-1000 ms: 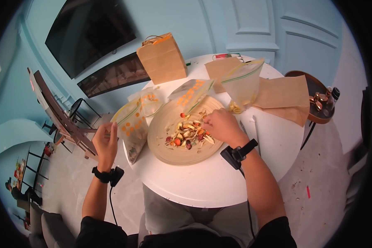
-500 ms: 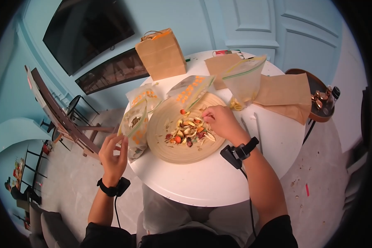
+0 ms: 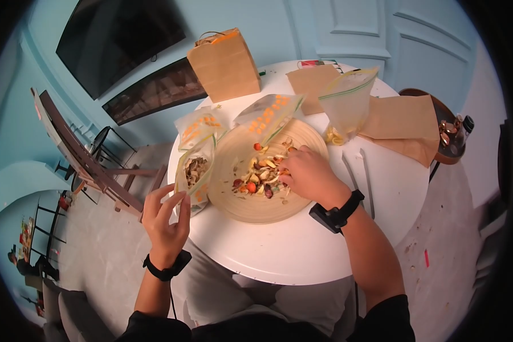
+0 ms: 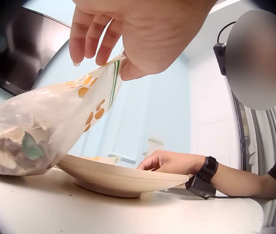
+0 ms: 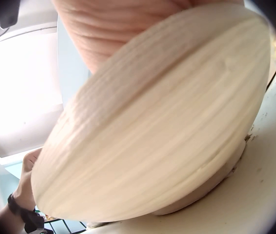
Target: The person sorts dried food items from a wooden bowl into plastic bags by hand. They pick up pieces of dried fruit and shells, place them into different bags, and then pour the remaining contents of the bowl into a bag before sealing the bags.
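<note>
My left hand (image 3: 166, 222) pinches the open rim of a clear zip bag (image 4: 45, 122) with orange dots, thumb against fingers. Greyish-brown dried pieces (image 3: 195, 170) fill the lower part of this bag, which stands at the left side of a shallow wooden plate (image 3: 242, 214). Over the plate, my right hand (image 3: 313, 175) reaches down with bent fingers into a mixed pile of dried pieces (image 3: 263, 174), yellow, orange and dark red. Its fingertips are partly hidden among them, so I cannot tell whether they grip any. The plate's pale outer side (image 5: 152, 131) fills most of the right wrist view.
Two more dotted zip bags, one left (image 3: 199, 126) and one leaning over the plate's back rim (image 3: 271, 117), stand behind. At right are a zip bag with yellow pieces (image 3: 347, 108), tweezers (image 3: 367, 185) and flat brown paper bags (image 3: 402, 122). An upright paper bag (image 3: 225, 65) stands at the back.
My left hand has come right and taken hold of the dotted bag's rim; the bag's mouth now tips toward me, showing its contents. My right hand has lowered its fingers into the pile.
</note>
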`<action>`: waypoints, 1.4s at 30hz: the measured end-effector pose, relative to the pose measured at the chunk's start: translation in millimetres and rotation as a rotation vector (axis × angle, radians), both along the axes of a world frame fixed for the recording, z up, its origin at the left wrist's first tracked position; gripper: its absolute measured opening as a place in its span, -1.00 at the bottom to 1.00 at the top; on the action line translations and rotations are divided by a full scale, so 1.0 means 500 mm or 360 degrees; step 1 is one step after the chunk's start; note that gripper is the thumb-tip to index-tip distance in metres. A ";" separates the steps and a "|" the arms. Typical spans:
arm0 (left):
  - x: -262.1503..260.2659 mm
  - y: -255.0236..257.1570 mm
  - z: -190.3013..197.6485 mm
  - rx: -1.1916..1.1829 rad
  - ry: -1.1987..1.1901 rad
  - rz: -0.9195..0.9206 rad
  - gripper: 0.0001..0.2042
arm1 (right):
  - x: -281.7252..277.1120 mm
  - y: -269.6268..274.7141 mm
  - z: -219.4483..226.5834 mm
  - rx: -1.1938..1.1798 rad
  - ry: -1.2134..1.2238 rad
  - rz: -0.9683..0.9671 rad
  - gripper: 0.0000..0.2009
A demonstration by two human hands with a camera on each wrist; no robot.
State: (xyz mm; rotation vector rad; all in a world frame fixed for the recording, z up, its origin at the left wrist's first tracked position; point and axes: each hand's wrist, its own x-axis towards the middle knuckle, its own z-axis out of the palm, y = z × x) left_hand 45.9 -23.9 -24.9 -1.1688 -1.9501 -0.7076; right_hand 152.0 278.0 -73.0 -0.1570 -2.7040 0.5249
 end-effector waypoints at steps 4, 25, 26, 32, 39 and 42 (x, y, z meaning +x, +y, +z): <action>0.013 0.009 -0.013 0.0065 -0.0014 0.0056 -0.85 | -0.001 0.011 0.008 0.0150 0.0000 -0.0174 -0.90; 0.075 0.005 -0.078 0.0238 -0.0482 0.0047 -0.89 | -0.004 -0.032 -0.018 0.0106 0.0074 0.0161 -0.86; 0.076 0.005 -0.080 0.0234 -0.0488 0.0049 -0.89 | -0.001 -0.039 -0.019 0.0118 0.0065 0.0176 -0.87; 0.078 0.005 -0.078 0.0214 -0.0489 0.0062 -0.89 | -0.008 -0.026 -0.002 -0.0045 -0.0072 0.0228 -0.88; 0.081 0.002 -0.077 0.0225 -0.0562 0.0039 -0.90 | -0.008 -0.027 -0.004 0.0079 0.0038 0.0036 -0.91; 0.075 -0.001 -0.076 0.0205 -0.0520 0.0042 -0.90 | 0.000 -0.035 0.000 0.0026 0.0087 0.0079 -0.87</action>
